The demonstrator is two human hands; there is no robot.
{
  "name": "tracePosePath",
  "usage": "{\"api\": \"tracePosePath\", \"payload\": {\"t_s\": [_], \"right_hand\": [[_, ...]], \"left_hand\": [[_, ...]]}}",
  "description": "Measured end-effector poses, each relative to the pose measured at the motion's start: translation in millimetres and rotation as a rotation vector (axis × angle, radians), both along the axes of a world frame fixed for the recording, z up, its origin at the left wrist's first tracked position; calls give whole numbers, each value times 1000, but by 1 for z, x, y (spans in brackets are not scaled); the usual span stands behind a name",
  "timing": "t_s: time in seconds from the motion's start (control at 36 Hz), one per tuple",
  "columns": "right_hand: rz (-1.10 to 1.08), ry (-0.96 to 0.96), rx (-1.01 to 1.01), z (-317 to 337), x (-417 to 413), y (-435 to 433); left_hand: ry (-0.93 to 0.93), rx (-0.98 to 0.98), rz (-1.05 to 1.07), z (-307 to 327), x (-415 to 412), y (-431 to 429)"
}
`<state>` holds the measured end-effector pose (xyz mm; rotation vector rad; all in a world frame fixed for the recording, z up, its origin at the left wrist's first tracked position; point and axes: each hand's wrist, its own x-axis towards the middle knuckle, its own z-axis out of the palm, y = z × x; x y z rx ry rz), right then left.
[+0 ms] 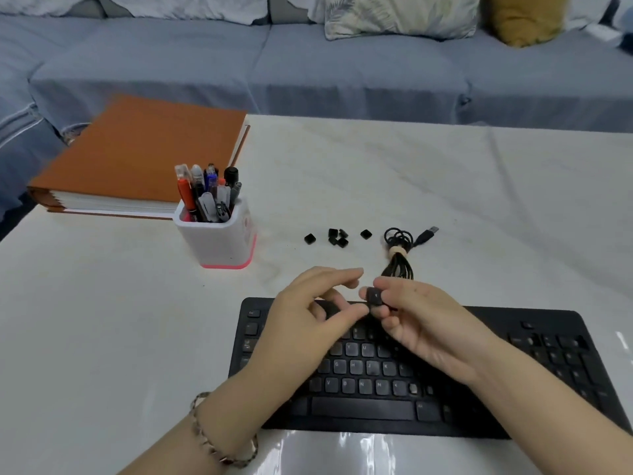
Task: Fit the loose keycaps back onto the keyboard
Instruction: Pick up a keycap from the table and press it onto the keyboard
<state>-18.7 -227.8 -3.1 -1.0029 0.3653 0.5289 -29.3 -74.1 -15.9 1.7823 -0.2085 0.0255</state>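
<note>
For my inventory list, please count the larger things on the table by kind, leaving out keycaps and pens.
Black plastic keyboard: 1
Black bundled USB cable: 1
White square pen cup: 1
Orange-covered thick binder: 1
Total: 4

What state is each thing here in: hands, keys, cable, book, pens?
keyboard: flat on the table
held keycap: lifted, not fitted
loose keycaps: lying on the table, unfitted
left hand: open, holding nothing, over the keyboard
right hand: pinches the held keycap
USB cable: coiled, tied, plug free
orange book: closed, lying flat
pen holder: upright, full of pens
</note>
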Motion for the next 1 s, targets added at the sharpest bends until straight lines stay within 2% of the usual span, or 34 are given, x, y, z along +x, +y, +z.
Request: {"api": "tracePosePath", "payload": {"t_s": [0.11,0.36,0.58,0.64,0.72,0.89,1.0], "right_hand": [[8,-34,-53,3,-13,-12],[91,-190,-308,10,-33,-24],[87,-212,-347,7,-42,-28],[65,-184,-309,5,-43,-32],[49,-148,-323,0,-46,-42],[15,-200,-744,-15,-56,-88],[-174,-270,-1102,-31,-66,-139]], "left_hand": [[-40,-17,-64,0,-3,-10],[-151,9,-153,-2,-13,-17],[-146,-6,-148,-9,-19,-18],[-104,-24,-124,-12,-20,-19],[74,-92,-86,-18,-21,-21],[234,-37,-137,-33,-26,-44],[125,138,-296,-39,-34,-72]]}}
